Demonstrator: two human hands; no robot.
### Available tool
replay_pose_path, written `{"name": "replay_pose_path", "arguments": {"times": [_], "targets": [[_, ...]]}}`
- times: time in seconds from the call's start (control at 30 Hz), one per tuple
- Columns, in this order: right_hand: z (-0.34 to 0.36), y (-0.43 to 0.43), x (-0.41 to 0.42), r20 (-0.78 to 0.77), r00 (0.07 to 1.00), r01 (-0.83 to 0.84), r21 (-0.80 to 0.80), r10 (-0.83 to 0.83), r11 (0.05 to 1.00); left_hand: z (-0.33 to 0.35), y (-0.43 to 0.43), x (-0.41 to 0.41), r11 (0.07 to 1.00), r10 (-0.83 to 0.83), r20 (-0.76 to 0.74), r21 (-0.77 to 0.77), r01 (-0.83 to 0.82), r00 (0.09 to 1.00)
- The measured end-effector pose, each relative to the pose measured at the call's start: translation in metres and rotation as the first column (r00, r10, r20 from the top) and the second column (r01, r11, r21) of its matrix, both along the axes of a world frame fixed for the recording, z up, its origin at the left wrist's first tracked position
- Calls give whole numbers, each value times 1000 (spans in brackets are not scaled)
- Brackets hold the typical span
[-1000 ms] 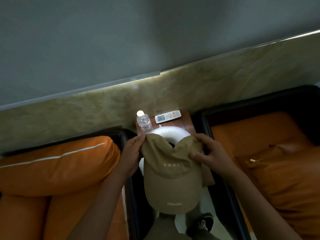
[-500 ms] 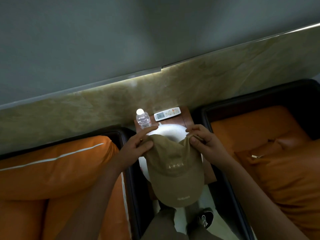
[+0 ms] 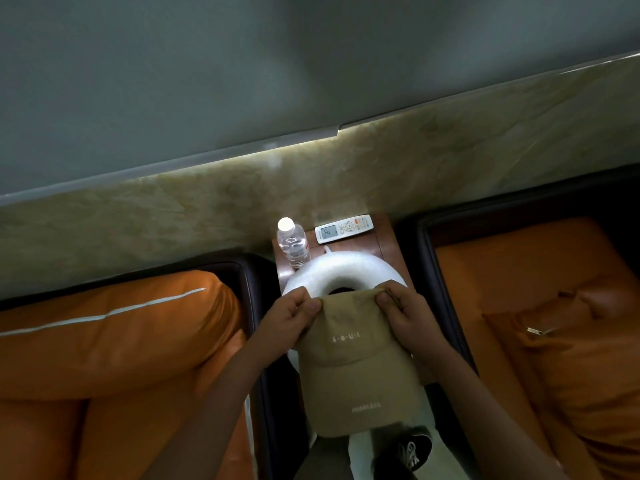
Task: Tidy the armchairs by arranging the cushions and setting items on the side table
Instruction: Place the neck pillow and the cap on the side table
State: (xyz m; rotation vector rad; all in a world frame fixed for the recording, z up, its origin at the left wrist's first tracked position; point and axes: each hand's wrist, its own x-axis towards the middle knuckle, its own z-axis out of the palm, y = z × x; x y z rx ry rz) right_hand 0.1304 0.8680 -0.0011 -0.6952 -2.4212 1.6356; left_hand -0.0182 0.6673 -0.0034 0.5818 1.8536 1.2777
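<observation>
The left grip (image 3: 294, 317) and right grip (image 3: 405, 313) are bare, as are both forearms. Lower down show dull grey-green trousers (image 3: 322, 460) and a black sneaker (image 3: 414, 452) with white laces.

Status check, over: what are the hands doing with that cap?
Both pinching the cap: left hand, right hand. Cap over the ring cushion on the side table. Behind it, bottle and remote, apart.

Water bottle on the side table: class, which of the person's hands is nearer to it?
Left. The left hand pinches the rear edge of the cap directly in front of the water bottle, not touching it. The right hand pinches the same edge farther right.
</observation>
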Motion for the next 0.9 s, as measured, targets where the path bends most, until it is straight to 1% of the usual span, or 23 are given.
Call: {"name": "replay_pose_path", "arguments": {"times": [0.07,0.13,0.2,0.27,0.33,0.4,0.43,0.5,0.57,0.6,0.67,0.7,0.73,0.77,0.83,0.87,0.9], "targets": [[-19,4,-7,-2,999,42,0,-42,999,-19,2,-7,996,87,-3,7,-87,996],[-37,12,-16,5,998,60,-10,-60,998,-38,7,-16,992,126,-27,-8,-126,992],[-55,22,-27,33,997,64,14,-65,998,-57,15,-26,989,147,-67,-22,-149,987],[-73,30,-42,54,995,84,100,-89,991,-73,27,-37,986,138,-177,-66,-151,975],[-89,35,-59,42,987,140,222,-152,965,-86,41,-46,979,117,-339,-119,-166,934],[-102,34,-73,22,972,214,326,-234,921,-96,52,-50,974,91,-519,-132,-184,850],[-106,30,-78,11,965,245,335,-264,910,-102,56,-49,976,72,-584,-127,-178,809],[-112,16,-79,25,954,278,299,-299,913,-115,60,-44,973,51,-623,-145,-180,780],[-110,-1,-70,50,945,294,306,-324,905,-122,62,-35,958,103,-622,-148,-245,776],[-108,-10,-62,33,948,289,336,-317,897,-122,62,-31,946,150,-637,-131,-298,756],[-107,-26,-42,-24,968,237,397,-249,886,-115,61,-20,912,244,-689,-77,-404,683],[-109,-34,-34,-15,979,193,413,-205,890,-111,59,-12,901,275,-706,-47,-430,652],[-114,-39,-28,26,985,144,416,-170,898,-108,55,-2,907,281,-711,-23,-421,645],[-119,-43,-25,85,984,109,408,-156,907,-108,51,10,924,259,-697,-22,-381,668],[-130,-48,-22,172,970,94,386,-172,918,-115,45,34,952,177,-596,-99,-290,784],[-133,-49,-22,184,966,99,373,-179,923,-121,42,41,952,147,-546,-147,-267,825],[-135,-50,-23,188,966,104,354,-180,929,-128,42,44,949,129,-526,-180,-258,841]]}}
